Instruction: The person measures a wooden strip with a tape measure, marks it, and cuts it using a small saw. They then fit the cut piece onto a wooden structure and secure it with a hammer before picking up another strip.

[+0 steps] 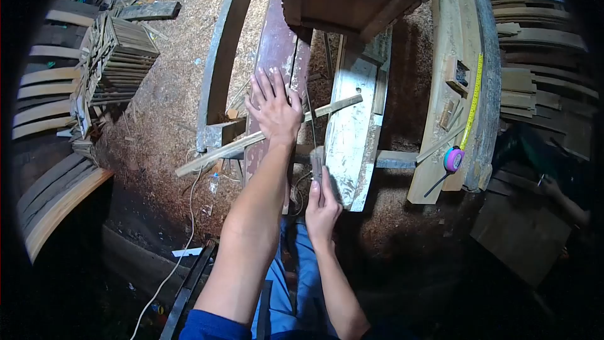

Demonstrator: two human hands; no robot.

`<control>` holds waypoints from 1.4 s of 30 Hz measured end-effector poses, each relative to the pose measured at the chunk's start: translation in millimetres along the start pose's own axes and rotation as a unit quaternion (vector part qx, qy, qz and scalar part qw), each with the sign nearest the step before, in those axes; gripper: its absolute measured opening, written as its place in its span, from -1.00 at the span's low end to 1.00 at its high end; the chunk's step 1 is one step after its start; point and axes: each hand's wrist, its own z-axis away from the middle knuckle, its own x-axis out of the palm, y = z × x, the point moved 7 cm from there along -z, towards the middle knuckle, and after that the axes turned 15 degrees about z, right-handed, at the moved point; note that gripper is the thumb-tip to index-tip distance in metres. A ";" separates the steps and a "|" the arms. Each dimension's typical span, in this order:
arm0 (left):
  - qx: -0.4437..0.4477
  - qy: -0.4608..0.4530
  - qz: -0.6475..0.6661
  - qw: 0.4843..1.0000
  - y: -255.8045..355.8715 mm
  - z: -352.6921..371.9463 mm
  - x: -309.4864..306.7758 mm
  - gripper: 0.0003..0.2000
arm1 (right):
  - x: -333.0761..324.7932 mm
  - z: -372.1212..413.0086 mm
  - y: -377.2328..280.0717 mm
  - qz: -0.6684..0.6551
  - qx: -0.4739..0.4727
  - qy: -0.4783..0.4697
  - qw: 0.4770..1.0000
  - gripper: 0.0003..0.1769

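The work in hand is a cut or trim across a thin wooden strip [211, 158], which lies slantwise over the dark plank [277, 44] and the white-painted plank [352, 126] of the bench assembly. The left hand [274, 113] lies palm down on the strip near its middle, fingers open and spread, and serves as the clamp. The right hand [322, 204] is below it, close to the body, fingers closed around the handle of a hand tool [316, 167]. A narrow blade runs up from the handle toward the strip just right of the left hand. It appears to be a small saw, though the blade is too thin to confirm. The step is judged to be the working stroke, with the strip not yet parted. The next move calls for steady downward pressure from the left hand, so that the strip does not pivot on the planks, and a straight stroke that stays clear of the spread fingers. A pink tape measure [453, 158] rests well apart on the curved timber [440, 88] at the right, its yellow tape extended. A slatted crate [116, 56] stands on the sawdust-covered floor [170, 107] at the left.
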 end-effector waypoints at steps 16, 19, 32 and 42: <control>0.017 -0.036 -0.008 0.999 4.5 -2.5 -2.1 -0.34 | -1.3 0.7 -3.8 -0.035 0.012 0.012 0.999 -0.54; 0.056 -0.057 0.021 0.997 5.2 -12.7 -7.1 -0.30 | -1.1 6.3 -5.7 -0.072 0.045 0.008 0.996 -0.53; 0.104 -0.061 0.036 0.992 4.5 -3.0 -5.7 -0.33 | -8.4 31.8 -16.3 -0.056 0.098 0.031 0.993 -0.56; 0.120 -0.114 0.073 0.983 -2.2 2.8 -14.0 -0.32 | -16.3 32.7 7.9 -0.051 0.055 -0.010 0.997 -0.54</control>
